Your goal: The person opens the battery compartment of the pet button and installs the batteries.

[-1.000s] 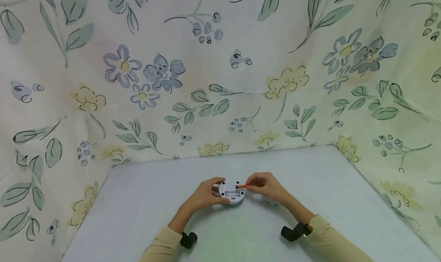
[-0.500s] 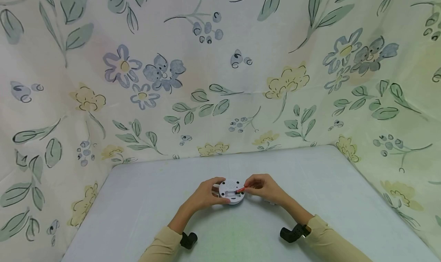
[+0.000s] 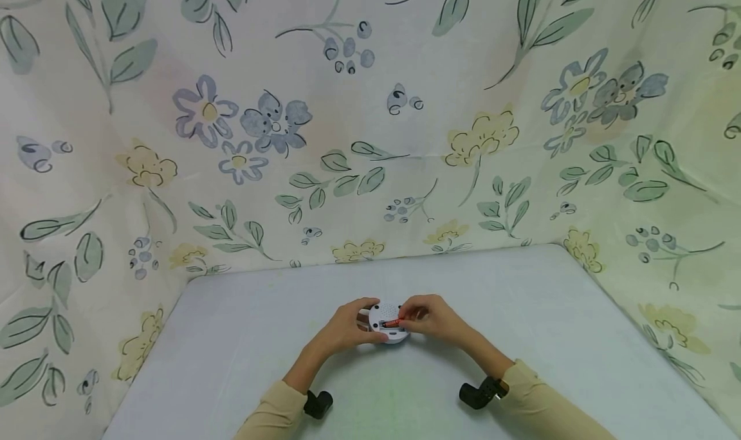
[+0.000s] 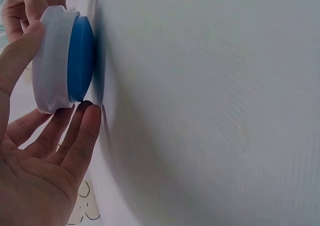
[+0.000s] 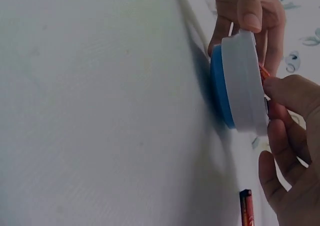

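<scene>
A round white device [image 3: 384, 311] lies with its perforated back and battery compartment facing up; its blue underside [image 4: 82, 58] shows in the left wrist view. My left hand [image 3: 346, 327] grips it from the left, thumb on the near rim and fingers on the far side. With thumb and fingers, my right hand [image 3: 435, 319] pinches a red-and-black battery [image 3: 392, 323], which lies tilted at the compartment. Its right end is hidden by the fingertips. In the right wrist view the thumb [image 5: 292, 92] presses near a red bit of the battery [image 5: 263, 73].
Another red-and-black battery [image 5: 247, 207] lies on the white tabletop [image 3: 260, 324], below the right hand in the right wrist view. Floral cloth [image 3: 370, 125] hangs behind the table and at its sides. Each wrist wears a black camera [image 3: 485, 393].
My right hand has moved left and slightly down, bringing the battery from over the perforated part to the compartment. The left hand and the device have stayed in place.
</scene>
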A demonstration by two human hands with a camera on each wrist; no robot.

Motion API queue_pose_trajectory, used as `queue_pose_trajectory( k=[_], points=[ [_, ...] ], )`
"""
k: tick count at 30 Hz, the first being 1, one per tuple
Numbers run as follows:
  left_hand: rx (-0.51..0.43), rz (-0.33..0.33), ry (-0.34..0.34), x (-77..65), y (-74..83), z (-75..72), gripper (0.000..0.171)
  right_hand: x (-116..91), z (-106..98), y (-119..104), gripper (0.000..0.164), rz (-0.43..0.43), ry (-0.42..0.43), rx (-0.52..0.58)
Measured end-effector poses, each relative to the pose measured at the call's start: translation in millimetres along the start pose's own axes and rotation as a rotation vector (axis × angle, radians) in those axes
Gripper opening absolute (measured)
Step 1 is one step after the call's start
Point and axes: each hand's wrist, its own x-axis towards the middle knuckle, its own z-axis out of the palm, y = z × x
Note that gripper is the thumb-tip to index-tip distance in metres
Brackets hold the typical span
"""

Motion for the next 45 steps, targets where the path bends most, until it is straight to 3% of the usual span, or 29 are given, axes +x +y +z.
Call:
queue_pose_trajectory(
  k=[4, 9, 15, 20, 25, 32, 45],
  points=[
    [0.004, 0.002, 0.0, -0.6, 1.2, 0.1, 0.075, 2.4, 4.7, 4.1, 0.013, -0.033, 0.011, -0.028],
    [0.005, 0.007, -0.001, -1.3, 2.2, 0.0, 0.076, 1.9, 3.8, 13.5, 0.013, -0.01, -0.01, -0.053],
    [-0.006, 0.006, 0.002, -0.9, 1.1, 0.1, 0.075, 0.2, -5.0, 16.0, 0.012, 0.018, -0.071, 0.003],
    [-0.014, -0.006, 0.002, -1.4, 0.2, 0.2, 0.075, 0.3, -7.9, 23.6, 0.016, 0.026, -0.053, 0.048],
    [-0.016, -0.019, 0.002, -1.1, -1.3, 0.8, 0.074, 1.8, -7.1, 28.2, 0.029, 0.022, -0.049, 0.093],
    [-0.022, -0.011, 0.002, -0.9, -2.1, 1.3, 0.074, 7.6, -6.8, 24.3, 0.045, 0.087, -0.093, 0.194],
    [-0.017, 0.043, -0.056, 1.4, -2.9, -2.7, 0.074, 12.5, -6.1, 22.6, 0.046, 0.165, -0.104, 0.185]
  ],
)
